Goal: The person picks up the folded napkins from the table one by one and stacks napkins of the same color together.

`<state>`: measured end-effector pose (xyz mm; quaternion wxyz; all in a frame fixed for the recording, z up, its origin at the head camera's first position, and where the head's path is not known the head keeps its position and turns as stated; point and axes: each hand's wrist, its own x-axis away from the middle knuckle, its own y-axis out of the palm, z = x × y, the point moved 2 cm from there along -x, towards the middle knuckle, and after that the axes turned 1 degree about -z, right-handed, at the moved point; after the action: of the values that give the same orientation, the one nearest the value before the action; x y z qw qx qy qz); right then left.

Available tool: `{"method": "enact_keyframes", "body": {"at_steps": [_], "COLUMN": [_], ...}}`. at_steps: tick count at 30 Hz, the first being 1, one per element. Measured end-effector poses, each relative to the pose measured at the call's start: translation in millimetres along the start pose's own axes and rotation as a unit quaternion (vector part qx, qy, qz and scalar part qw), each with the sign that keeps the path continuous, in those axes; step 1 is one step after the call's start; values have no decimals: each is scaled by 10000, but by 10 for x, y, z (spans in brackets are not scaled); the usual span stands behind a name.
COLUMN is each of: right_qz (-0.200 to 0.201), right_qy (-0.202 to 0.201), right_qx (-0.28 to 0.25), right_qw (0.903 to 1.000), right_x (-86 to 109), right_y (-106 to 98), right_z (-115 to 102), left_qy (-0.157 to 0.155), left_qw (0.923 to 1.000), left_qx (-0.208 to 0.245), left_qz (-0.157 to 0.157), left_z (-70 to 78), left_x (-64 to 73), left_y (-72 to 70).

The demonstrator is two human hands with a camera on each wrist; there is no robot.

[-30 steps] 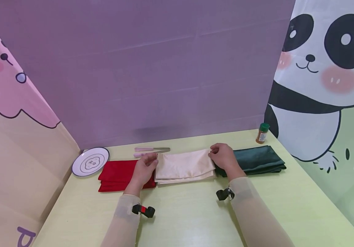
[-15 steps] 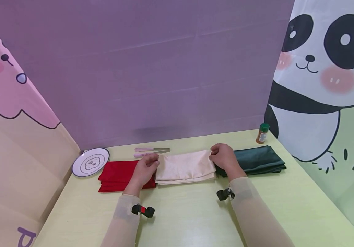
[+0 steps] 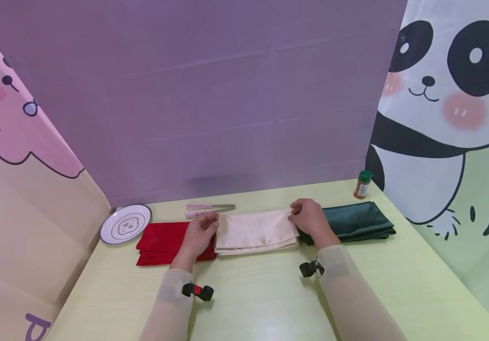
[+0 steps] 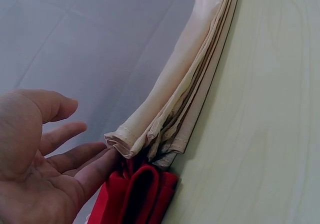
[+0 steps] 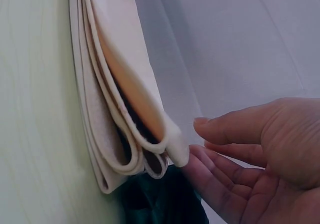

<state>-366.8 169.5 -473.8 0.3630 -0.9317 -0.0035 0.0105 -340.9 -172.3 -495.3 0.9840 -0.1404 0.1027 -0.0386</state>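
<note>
A cream folded cloth (image 3: 256, 231) with several stacked layers lies between the hands, its ends overlapping a red folded cloth (image 3: 163, 241) on the left and a dark green folded cloth (image 3: 353, 220) on the right. At its left end, my left hand (image 3: 198, 237) has relaxed fingers touching the edge; the left wrist view shows the thumb (image 4: 57, 106) apart from the cloth. My right hand (image 3: 310, 220) touches the opposite end with its fingertips. In the right wrist view its thumb (image 5: 230, 126) also stands off the cloth, and the layered folds (image 5: 120, 108) hang slightly loose.
Behind the cloths lie two items with pink handles (image 3: 199, 206), seemingly knives. A white plate (image 3: 114, 232) with a dark rim is at the back left. A green-capped jar (image 3: 362, 184) stands at the back right, near the wall. The pale table (image 3: 253, 298) extends toward me.
The cream cloth and both hands stay almost where they were; only very slight shifts of the fingers at the cloth's ends are visible.
</note>
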Motion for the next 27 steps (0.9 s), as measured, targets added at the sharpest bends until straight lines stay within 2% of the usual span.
{"method": "enact_keyframes", "body": {"at_steps": [5, 15, 23, 27], "right_qz": [-42, -124, -48, 20], "right_qy": [-12, -49, -326, -559], "right_qx": [23, 127, 342, 437], "right_qw": [10000, 9998, 9989, 9975], "right_x": [7, 15, 13, 23], "right_y": [-6, 35, 39, 24], "right_z": [-4, -45, -50, -69], "left_qy": [1, 188, 552, 598], "left_qw": [10000, 9995, 9967, 9951], "left_qx": [-20, -124, -216, -370], "left_qz": [-32, 226, 560, 692], "left_z": [19, -46, -39, -20], "left_x": [-5, 18, 39, 48], "left_y": [8, -25, -73, -103]}}
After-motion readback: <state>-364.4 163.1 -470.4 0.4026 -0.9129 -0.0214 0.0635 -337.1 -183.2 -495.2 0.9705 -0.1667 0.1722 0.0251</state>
